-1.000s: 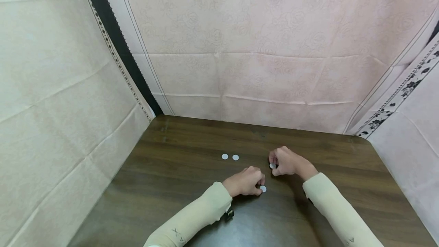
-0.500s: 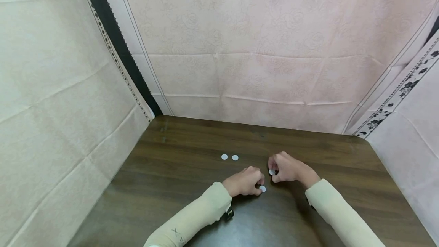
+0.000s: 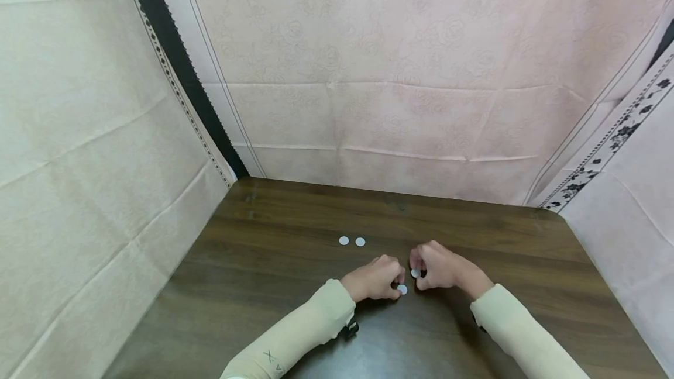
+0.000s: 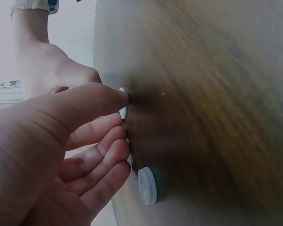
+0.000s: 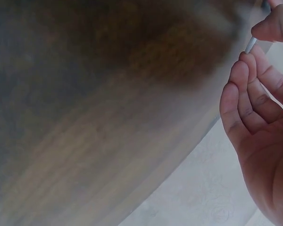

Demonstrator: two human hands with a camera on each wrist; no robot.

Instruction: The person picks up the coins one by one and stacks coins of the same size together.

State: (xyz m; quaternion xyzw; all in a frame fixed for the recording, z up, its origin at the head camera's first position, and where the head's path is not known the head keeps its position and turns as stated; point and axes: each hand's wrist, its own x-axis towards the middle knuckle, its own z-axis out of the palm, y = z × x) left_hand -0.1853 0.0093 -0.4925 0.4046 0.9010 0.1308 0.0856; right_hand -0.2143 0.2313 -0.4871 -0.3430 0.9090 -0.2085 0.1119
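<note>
My left hand (image 3: 375, 278) is low over the wooden table, pinching a small white disc (image 3: 402, 289) between thumb and fingers. In the left wrist view that disc (image 4: 123, 107) appears thin and nearly edge-on at the thumb tip. Just to the right and slightly farther back, my right hand (image 3: 443, 266) pinches another white disc (image 3: 416, 273) by its edge. The right wrist view shows this disc (image 5: 250, 44) edge-on between thumb and fingertips. The two hands are close together, with a narrow gap between the discs.
Two more white discs, a left one (image 3: 344, 240) and a right one (image 3: 360, 241), lie side by side farther back on the brown table (image 3: 274, 274). One rimmed disc (image 4: 147, 186) shows near the left fingers. Pale patterned cloth (image 3: 395, 75) hangs behind the table and along both sides.
My right hand has come toward me across the table with its disc, nearing the left hand's disc. The left hand has stayed almost still.
</note>
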